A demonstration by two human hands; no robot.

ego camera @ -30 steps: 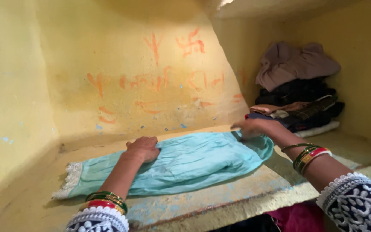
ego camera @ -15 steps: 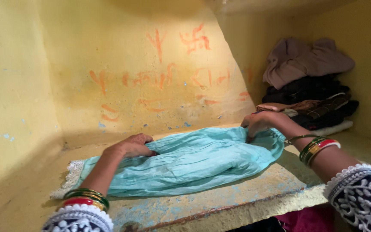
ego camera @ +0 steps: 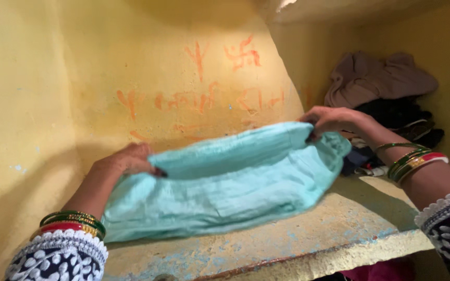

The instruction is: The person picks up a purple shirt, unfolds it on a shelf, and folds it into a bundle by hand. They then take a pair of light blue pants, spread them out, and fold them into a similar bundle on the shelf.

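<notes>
Left hand point(ego camera: 128, 160) and right hand point(ego camera: 329, 118) each pinch the teal cloth point(ego camera: 225, 182), lifted off the shelf point(ego camera: 339, 224). It looks half folded; stacking on the pile point(ego camera: 386, 99) seems left

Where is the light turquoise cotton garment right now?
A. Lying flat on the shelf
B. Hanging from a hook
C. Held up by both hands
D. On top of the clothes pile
C: the left hand and right hand each grip an end of the light turquoise cotton garment, raised above the worn yellow shelf.

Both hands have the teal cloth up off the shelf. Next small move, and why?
Probably carry the far edge forward and lay it onto the near half. The left hand and right hand pinch the teal cloth by its upper edge, lifted, while its lower part sags toward the shelf.
</notes>
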